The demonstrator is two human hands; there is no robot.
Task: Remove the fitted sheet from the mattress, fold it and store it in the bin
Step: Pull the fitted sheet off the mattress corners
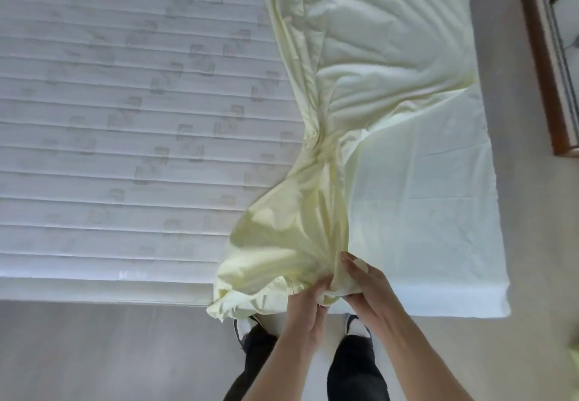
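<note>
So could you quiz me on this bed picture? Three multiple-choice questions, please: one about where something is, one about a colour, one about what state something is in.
1. Where is the fitted sheet bunched?
A. On the floor, left of the bed
B. Over the right part of the mattress
C. Inside a bin

2. What colour is the fitted sheet?
A. Pale yellow
B. Dark blue
C. Red

3. What are the left hand and the right hand doing?
A. Hanging idle at the sides
B. Pressing flat on the bare mattress
C. Both gripping gathered sheet fabric at the near edge of the mattress

Answers:
1 B, the quilted left part lies bare while the sheet trails over the right.
2 A, the cloth is pale yellow.
3 C, both hands grip the bunched fabric close together.
</note>
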